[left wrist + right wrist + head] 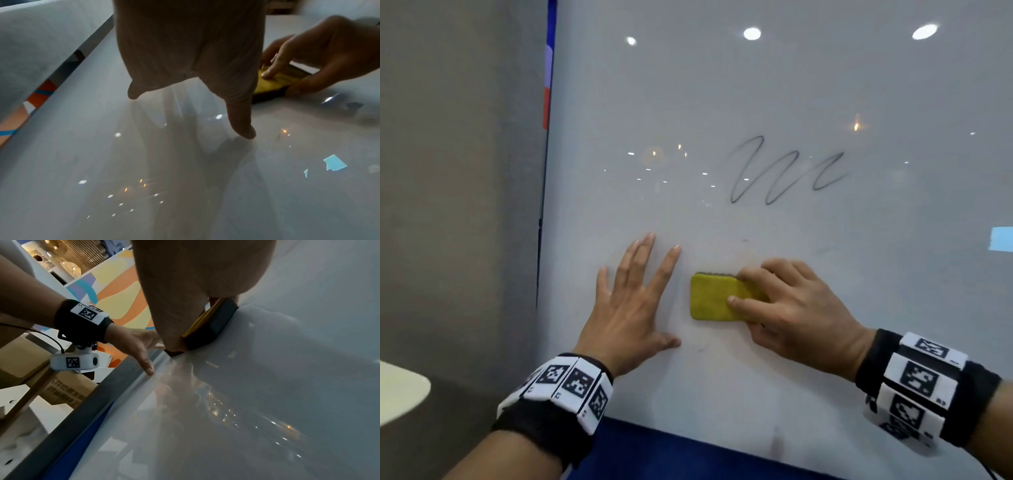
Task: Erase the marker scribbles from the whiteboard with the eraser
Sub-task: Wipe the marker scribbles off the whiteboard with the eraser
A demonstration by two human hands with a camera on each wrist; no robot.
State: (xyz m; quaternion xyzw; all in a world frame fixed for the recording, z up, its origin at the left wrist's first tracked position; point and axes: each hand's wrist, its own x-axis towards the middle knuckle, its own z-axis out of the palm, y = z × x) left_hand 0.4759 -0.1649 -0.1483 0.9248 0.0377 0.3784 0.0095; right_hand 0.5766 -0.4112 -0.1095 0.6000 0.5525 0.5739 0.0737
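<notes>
A person's left hand [635,305], fingers straight and spread, lies flat against a glossy white whiteboard [756,85]. Just to its right, the right hand [787,308] grips a rectangular yellow-backed eraser with a dark felt face [717,297], pressed to the board. A looping black marker scribble [784,171] sits above, well apart from the eraser.
</notes>
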